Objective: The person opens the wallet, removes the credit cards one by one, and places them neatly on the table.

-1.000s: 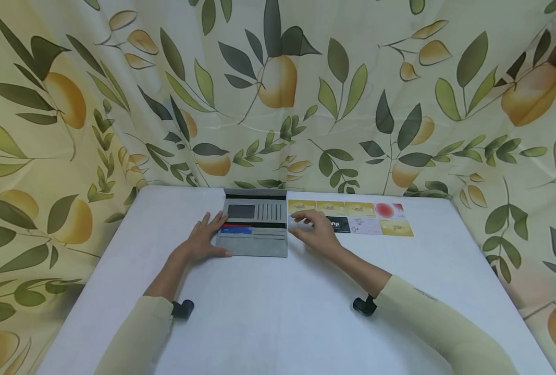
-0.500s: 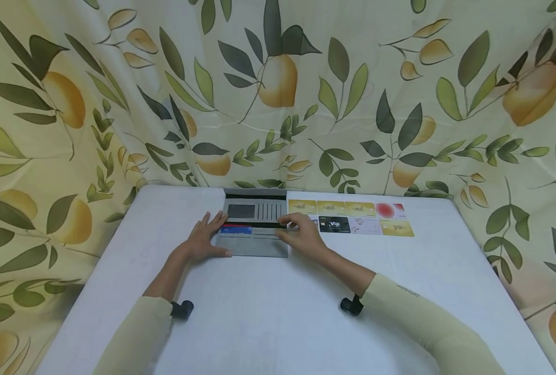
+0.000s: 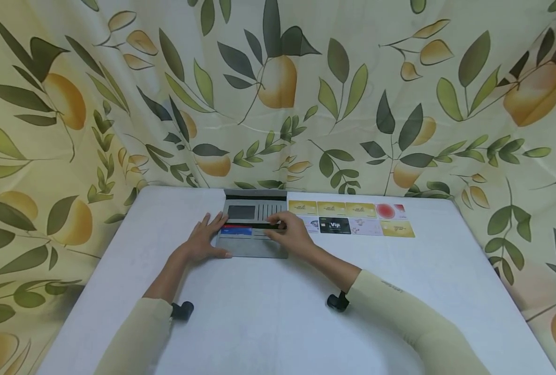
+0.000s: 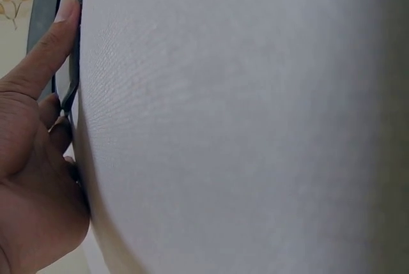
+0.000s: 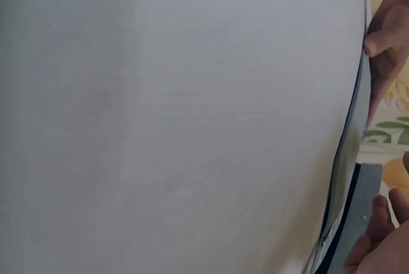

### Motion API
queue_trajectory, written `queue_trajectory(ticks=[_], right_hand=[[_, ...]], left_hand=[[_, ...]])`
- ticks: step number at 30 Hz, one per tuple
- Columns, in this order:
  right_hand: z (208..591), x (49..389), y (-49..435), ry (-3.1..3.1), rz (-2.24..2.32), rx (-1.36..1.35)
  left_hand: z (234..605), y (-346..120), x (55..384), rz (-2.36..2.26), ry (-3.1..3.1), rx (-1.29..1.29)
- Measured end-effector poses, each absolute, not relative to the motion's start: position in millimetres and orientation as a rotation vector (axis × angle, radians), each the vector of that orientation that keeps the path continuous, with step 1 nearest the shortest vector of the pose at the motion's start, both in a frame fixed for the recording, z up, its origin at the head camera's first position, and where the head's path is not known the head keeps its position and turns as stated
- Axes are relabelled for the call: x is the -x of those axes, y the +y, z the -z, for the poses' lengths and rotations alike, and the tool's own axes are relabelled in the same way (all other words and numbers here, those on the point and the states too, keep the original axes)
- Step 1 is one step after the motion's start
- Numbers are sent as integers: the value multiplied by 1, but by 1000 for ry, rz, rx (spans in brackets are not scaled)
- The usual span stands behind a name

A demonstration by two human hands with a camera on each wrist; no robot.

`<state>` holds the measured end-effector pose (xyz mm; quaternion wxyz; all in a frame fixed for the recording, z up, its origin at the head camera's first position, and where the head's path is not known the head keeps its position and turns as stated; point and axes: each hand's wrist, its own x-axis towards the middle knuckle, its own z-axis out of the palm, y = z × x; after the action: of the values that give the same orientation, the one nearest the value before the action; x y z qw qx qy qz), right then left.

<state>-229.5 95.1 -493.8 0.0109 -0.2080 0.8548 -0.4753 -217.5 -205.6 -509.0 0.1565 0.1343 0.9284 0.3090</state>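
A grey long wallet point(image 3: 259, 251) lies unfolded near the far side of the table, its slotted panels facing up. A blue card point(image 3: 236, 230) sits in its left slot, with a red edge showing above it. My left hand point(image 3: 201, 240) rests on the wallet's left side with fingers spread, the thumb at its front corner. Over the right half of the wallet is my right hand point(image 3: 291, 233), fingers and thumb bent at the dark band by the slots. I cannot tell whether anything is between them. In the right wrist view, that hand's fingers point(image 5: 381, 220) show only at the lower right corner.
Two rows of cards lie right of the wallet, among them gold cards point(image 3: 332, 208), a black Vip card point(image 3: 335, 225), a pale purple one point(image 3: 366, 226) and a red-and-white one point(image 3: 390, 211). A white cloth covers the table point(image 3: 278, 317). A fruit-patterned curtain point(image 3: 278, 130) hangs behind.
My right hand has moved left, from beside the near cards onto the right half of the wallet, uncovering the Vip card and part of the card beside it. The left hand stays in place.
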Motion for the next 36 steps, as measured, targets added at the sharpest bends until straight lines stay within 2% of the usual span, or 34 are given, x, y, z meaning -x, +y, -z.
queue_trajectory(ticks=[9,19,36], right_hand=[[498,238,79,2642,1415,605],[504,241,61,2669,1281,717],[501,254,39,2684,1168,716]], left_hand=[[509,-208,216,-873,2661,-376],[509,-210,213,-892,2648,-376],[509,-209,215,-911,2652,-418]])
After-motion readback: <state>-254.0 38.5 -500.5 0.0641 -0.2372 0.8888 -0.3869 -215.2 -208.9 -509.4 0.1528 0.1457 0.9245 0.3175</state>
